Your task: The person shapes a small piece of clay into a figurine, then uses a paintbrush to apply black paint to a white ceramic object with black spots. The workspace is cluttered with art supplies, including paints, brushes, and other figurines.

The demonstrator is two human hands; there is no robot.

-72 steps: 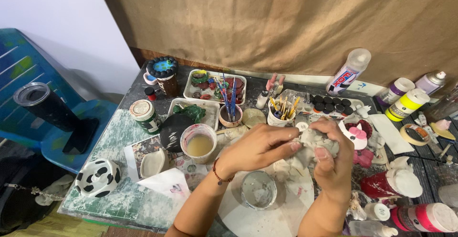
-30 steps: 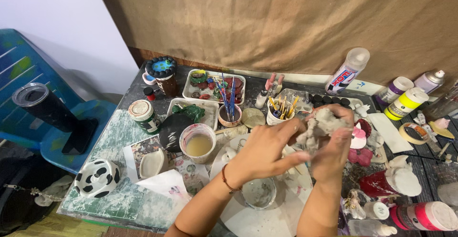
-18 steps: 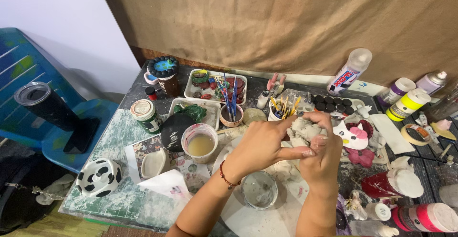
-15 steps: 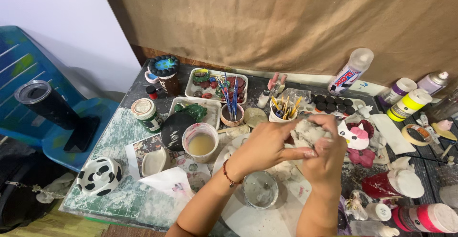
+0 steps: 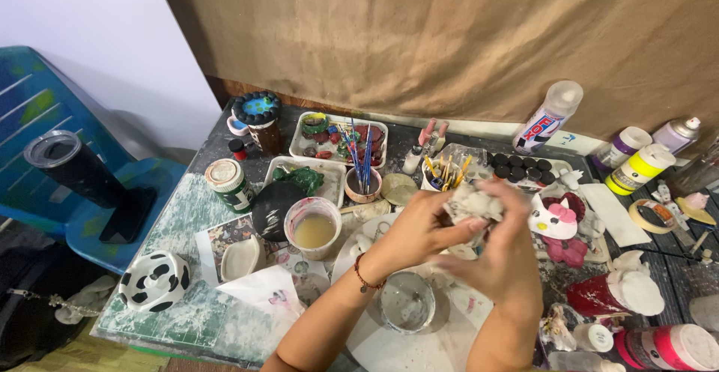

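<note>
My left hand (image 5: 419, 230) and my right hand (image 5: 502, 256) are closed together around a lump of whitish clay (image 5: 473, 203), held above a round white board (image 5: 404, 342). The left fingers press on the lump's near side while the right hand cups it from below and from the right. A red cord bracelet (image 5: 363, 274) sits on my left wrist. Under the hands stands a small glass bowl (image 5: 407, 310) smeared with white.
A cup of murky water (image 5: 313, 228), brush cups (image 5: 365, 181), paint trays (image 5: 337, 136), dark paint pots (image 5: 520, 170), spray cans (image 5: 547, 117), a white cat mask (image 5: 553, 218) and a black-and-white spotted dish (image 5: 156, 280) crowd the table. A dark tumbler (image 5: 71, 166) stands on a blue chair at left.
Both hands have kept kneading the clay lump, lifting it a little toward the brush cup and bringing it back. The fingers have shifted around it; the table items are unchanged.
</note>
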